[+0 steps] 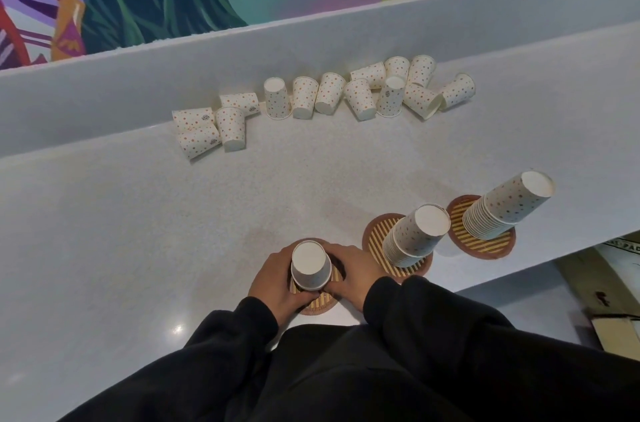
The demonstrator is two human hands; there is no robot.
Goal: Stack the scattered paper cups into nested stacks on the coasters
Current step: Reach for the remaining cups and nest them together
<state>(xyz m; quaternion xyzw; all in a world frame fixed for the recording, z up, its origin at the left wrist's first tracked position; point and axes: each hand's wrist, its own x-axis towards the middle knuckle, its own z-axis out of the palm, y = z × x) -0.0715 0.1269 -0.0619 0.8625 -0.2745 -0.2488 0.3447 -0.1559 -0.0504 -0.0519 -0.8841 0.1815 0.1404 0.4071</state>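
An upside-down dotted paper cup stack [309, 266] stands on the nearest striped coaster [317, 304]. My left hand [275, 278] grips it from the left and my right hand [353, 274] grips it from the right. Two taller nested stacks stand upside down on coasters to the right: the middle stack [417, 234] on its coaster [375, 241], and the far right stack [509, 208] on its coaster [491, 248]. Several scattered loose cups [325, 99] lie and stand in a row along the back ledge.
The grey counter [173, 231] has a raised back ledge [138, 86] with a colourful mural behind it. The counter's right edge drops off near the far right coaster, with cardboard [616, 331] on the floor below.
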